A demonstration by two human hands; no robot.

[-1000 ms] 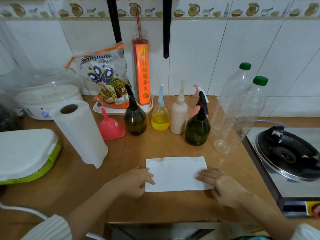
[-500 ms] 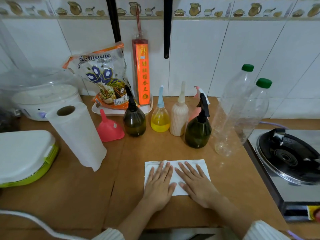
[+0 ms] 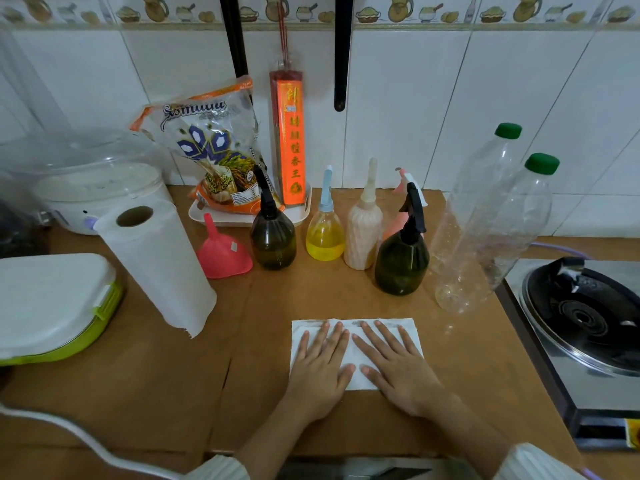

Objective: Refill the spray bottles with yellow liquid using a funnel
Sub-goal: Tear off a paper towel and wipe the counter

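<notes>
While both hands, left hand (image 3: 320,370) and right hand (image 3: 398,370), are pressed flat-fingered on the paper towel (image 3: 407,329), the light, rigid pink funnel (image 3: 221,252), standing left of 2 dark spray bottles (image 3: 273,242), is judged best pinched at its spout.

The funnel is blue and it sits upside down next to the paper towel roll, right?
Not quite. The head view shows the funnel is pink, not blue. The rest is right: it sits upside down, spout pointing up, next to the paper towel roll.
</notes>
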